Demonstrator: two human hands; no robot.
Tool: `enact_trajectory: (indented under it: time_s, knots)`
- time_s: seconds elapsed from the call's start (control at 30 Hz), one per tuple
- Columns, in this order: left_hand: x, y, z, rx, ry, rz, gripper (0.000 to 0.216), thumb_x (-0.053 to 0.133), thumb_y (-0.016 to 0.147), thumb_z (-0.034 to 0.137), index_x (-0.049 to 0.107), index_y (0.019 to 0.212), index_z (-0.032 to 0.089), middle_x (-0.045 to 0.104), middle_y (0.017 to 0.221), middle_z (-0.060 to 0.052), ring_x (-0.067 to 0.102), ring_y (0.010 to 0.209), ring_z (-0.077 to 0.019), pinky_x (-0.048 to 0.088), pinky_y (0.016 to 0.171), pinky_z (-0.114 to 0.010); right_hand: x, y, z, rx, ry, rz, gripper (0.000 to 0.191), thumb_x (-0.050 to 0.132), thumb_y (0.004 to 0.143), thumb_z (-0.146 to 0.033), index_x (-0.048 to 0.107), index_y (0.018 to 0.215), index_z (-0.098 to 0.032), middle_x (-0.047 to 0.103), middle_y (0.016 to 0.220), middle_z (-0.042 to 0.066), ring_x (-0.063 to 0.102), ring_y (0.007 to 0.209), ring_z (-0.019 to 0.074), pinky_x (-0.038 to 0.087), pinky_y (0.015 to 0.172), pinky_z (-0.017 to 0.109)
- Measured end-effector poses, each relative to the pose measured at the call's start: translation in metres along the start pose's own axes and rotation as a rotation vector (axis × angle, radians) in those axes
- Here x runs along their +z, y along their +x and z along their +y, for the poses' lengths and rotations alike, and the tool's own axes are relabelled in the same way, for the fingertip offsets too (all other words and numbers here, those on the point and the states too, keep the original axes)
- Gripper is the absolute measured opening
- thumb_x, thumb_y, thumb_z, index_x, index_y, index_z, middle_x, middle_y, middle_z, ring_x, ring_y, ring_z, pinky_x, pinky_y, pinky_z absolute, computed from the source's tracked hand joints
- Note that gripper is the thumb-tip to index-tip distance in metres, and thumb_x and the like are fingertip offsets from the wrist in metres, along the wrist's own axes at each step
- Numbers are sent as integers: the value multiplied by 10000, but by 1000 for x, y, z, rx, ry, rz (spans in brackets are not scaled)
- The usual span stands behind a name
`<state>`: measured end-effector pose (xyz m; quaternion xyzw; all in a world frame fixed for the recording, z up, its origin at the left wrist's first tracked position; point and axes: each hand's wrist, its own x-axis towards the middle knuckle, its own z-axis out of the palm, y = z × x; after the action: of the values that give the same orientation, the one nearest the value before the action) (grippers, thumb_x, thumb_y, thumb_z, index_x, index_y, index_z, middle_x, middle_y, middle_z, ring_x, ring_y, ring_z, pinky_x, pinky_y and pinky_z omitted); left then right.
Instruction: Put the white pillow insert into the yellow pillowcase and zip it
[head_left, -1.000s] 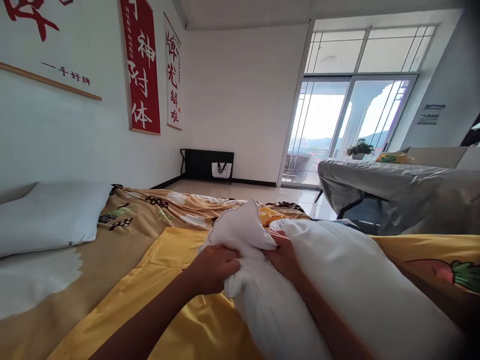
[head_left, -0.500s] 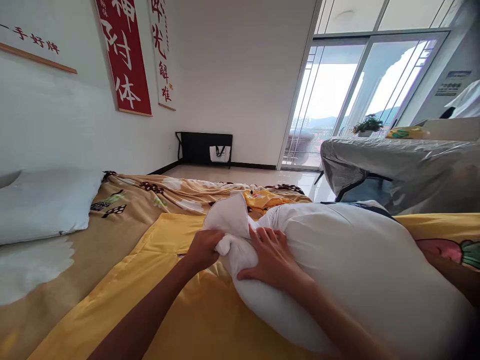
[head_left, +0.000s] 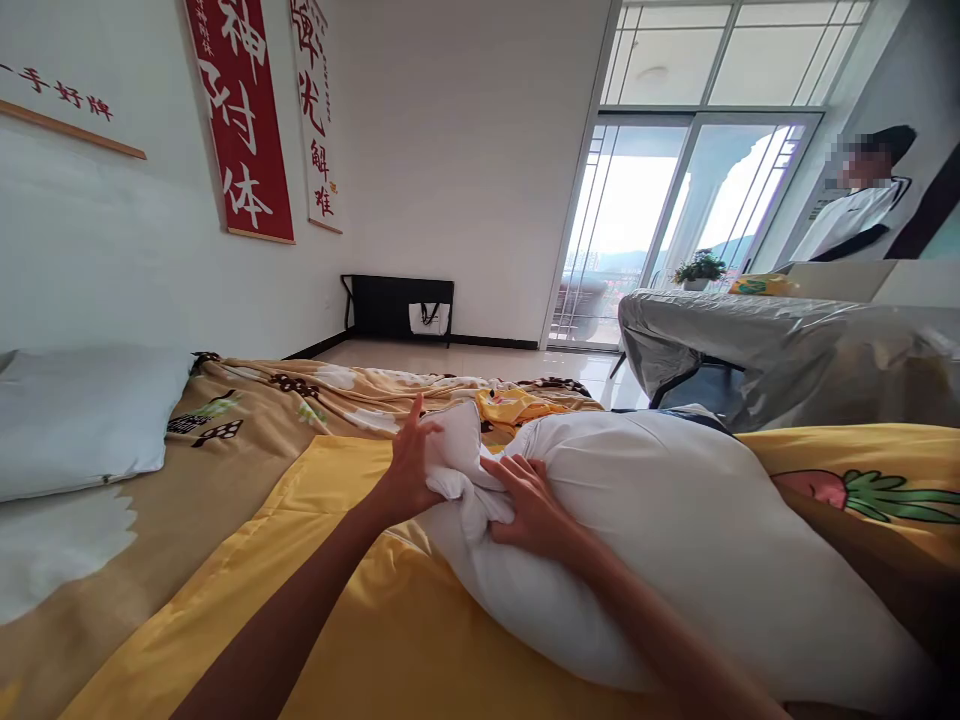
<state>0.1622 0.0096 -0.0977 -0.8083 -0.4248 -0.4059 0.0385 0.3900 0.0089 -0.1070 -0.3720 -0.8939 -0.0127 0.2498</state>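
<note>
A large, puffy piece of white bedding (head_left: 645,500) lies across the yellow cloth (head_left: 420,620) in front of me; I cannot tell if it is a quilt or a big pillow. Its piped corner (head_left: 455,435) sticks up at the left end, with bunched folds below. My left hand (head_left: 409,465) is beside this corner, fingers spread and the index finger pointing up, the thumb side against the folds. My right hand (head_left: 529,510) presses into the bunched part, its fingers curled over the fabric and its thumb in a fold.
A white pillow (head_left: 90,420) lies at the left on a tan patterned blanket (head_left: 247,440). Crumpled yellow fabric (head_left: 517,405) lies beyond the bedding. At the right stand a plastic-covered table (head_left: 757,320) and a chair (head_left: 701,385); a person (head_left: 851,215) is behind the table.
My left hand has let go of the bunched white fabric and spread its fingers upward beside the corner. My right hand stays on the bedding. A person has come into view at the right.
</note>
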Motion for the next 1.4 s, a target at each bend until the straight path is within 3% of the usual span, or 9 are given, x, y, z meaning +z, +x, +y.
enact_trajectory:
  time_s: [0.1, 0.17, 0.37, 0.5, 0.7, 0.9, 1.07, 1.27, 1.4]
  knots:
    - [-9, 9, -9, -42, -20, -159, 1251, 744, 543, 608, -23, 1435, 184, -27, 1515, -260, 25, 1404, -376, 127, 1055, -607, 3, -1, -5, -58, -33, -1, 708, 648, 613, -278, 455, 1293, -235, 568, 1025, 65, 466, 980, 260, 284, 912, 416]
    - [-12, 11, -11, -36, -45, -268, 1266, 761, 527, 589, -17, 1447, 200, 168, 1498, -238, 165, 1378, -371, 151, 1057, -587, 5, -2, -7, -78, -57, 2, 704, 645, 613, -282, 459, 1291, -232, 566, 1028, 70, 463, 977, 259, 279, 910, 414]
    - [9, -12, -19, -114, -83, -143, 219, 583, 734, 232, 601, 946, 182, 614, 970, -73, 514, 993, -256, 294, 960, -456, 9, 10, -13, -8, -121, 0, 735, 627, 643, -352, 398, 1322, -188, 549, 1130, 101, 456, 1062, 269, 250, 966, 427]
    - [20, -27, -34, -172, -143, -91, 155, 526, 738, 172, 632, 851, 186, 619, 900, -50, 524, 932, -221, 331, 914, -393, 11, 14, -25, 68, -151, -89, 776, 554, 726, -537, 330, 1369, -166, 487, 1276, 157, 411, 1199, 296, 169, 1038, 481]
    - [25, -26, -43, -284, -302, 2, 148, 563, 750, 282, 643, 795, 167, 631, 795, -31, 562, 785, -178, 422, 735, -278, 26, 24, -41, 179, -176, -282, 1289, 697, 488, -641, 57, 1469, -102, 268, 1441, 261, 193, 1341, 393, 101, 1041, 564]
    - [22, -24, -22, -320, -385, 47, 283, 549, 777, 425, 607, 721, 154, 599, 709, -12, 538, 677, -148, 437, 634, -249, 34, 43, -26, 212, -183, -115, 733, 608, 625, -284, 397, 1302, -99, 546, 1196, 194, 461, 1124, 313, 243, 964, 469]
    - [-2, -11, 18, -264, -342, 65, 233, 599, 748, 416, 623, 739, 184, 654, 819, -31, 572, 817, -193, 434, 809, -335, 11, 35, -28, 142, -175, -88, 427, 550, 659, -186, 542, 1086, -186, 657, 994, 74, 553, 980, 221, 331, 859, 321]
    - [-31, -35, 53, -267, -51, 271, 469, 506, 821, 314, 404, 1272, 240, 483, 1338, -112, 414, 1249, -262, 301, 1003, -454, -54, 38, -21, 146, -202, -40, 172, 527, 695, -253, 609, 828, -181, 675, 873, 77, 598, 819, 230, 345, 660, 282]
    - [-9, -75, 53, -171, 44, -81, 581, 402, 752, 126, 353, 1330, 176, 455, 1371, -141, 373, 1298, -242, 286, 1036, -438, -83, 37, -17, 53, -255, -140, 116, 535, 708, -269, 603, 764, -195, 677, 817, 62, 603, 749, 215, 313, 597, 269]
